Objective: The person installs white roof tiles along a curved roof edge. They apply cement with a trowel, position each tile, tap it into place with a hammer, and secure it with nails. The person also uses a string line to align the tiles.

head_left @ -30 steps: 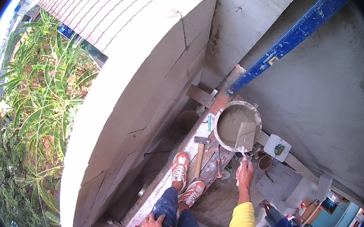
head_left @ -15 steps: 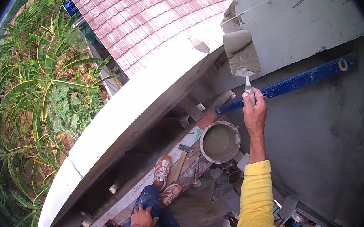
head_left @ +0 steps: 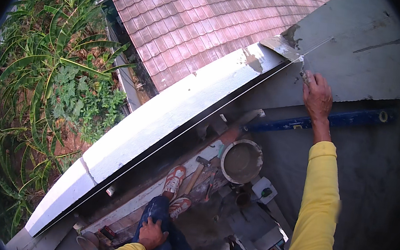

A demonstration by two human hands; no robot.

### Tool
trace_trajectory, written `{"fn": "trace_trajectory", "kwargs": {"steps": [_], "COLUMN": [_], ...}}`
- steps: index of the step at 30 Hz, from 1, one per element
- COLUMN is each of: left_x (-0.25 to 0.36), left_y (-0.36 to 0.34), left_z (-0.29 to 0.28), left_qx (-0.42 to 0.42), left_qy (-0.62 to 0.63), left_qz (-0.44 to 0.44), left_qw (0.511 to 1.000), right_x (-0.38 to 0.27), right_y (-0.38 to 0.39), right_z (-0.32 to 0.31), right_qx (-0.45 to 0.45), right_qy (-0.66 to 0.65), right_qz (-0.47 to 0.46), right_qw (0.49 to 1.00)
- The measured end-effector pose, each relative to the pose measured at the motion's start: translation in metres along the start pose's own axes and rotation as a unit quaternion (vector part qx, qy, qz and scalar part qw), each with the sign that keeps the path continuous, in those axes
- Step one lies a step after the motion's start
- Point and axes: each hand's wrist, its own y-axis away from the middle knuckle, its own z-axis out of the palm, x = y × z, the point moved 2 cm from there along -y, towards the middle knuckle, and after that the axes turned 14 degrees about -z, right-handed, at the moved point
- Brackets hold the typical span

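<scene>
Gripping a trowel (head_left: 286,47), the right hand (head_left: 317,93) is seen raised at about one o'clock, its fingers closed round the handle, which is almost wholly hidden inside the fist. Only the flat blade is shown, smeared with wet grey mortar and laid on the top edge of the white wall (head_left: 161,121), where it meets the grey plastered surface (head_left: 363,54). Whether the blade is pressed down or merely resting cannot be told. The left hand (head_left: 152,233) is laid flat on the thigh of the blue jeans (head_left: 168,239) at six o'clock, loose and holding nothing. A thin string line (head_left: 195,124) is stretched along the wall's inner edge, hard to follow near its far end. At the centre, a round bucket (head_left: 241,161) of grey mortar is set on the planks, with a hammer (head_left: 196,173) just beside it at its eight o'clock. A blue spirit level (head_left: 347,120) is partly covered by the right forearm. Small tools by the orange shoes (head_left: 173,190) are too small to be made out.
</scene>
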Motion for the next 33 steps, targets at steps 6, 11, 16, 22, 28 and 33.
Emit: {"fn": "trace_trajectory", "kwargs": {"steps": [6, 11, 16, 22, 28, 33], "left_x": [-0.004, -0.006, -0.015, -0.009, -0.002, 0.003], "left_y": [0.004, 0.009, 0.007, 0.012, 0.008, 0.004], "left_z": [0.002, 0.003, 0.023, 0.024, 0.025, 0.022], "left_qx": [0.006, -0.004, 0.025, 0.002, -0.005, -0.017], "left_qy": [0.015, 0.027, 0.019, 0.02, -0.004, -0.04], "left_qz": [0.004, 0.003, 0.005, -0.017, -0.031, -0.032], "left_qw": [1.0, 1.0, 1.0, 1.0, 0.999, 0.999], "right_x": [-0.033, -0.077, -0.136, -0.213, -0.199, -0.138], "right_y": [-0.009, -0.011, -0.012, 0.01, 0.054, 0.038], "right_z": [-0.01, -0.014, -0.028, -0.041, 0.034, 0.108], "right_qx": [0.038, 0.051, 0.064, 0.11, 0.155, 0.161], "right_qy": [-0.056, -0.1, -0.151, -0.302, -0.319, -0.268], "right_qz": [-0.076, -0.109, -0.138, -0.077, 0.253, 0.34], "right_qw": [0.995, 0.988, 0.977, 0.944, 0.9, 0.887]}}
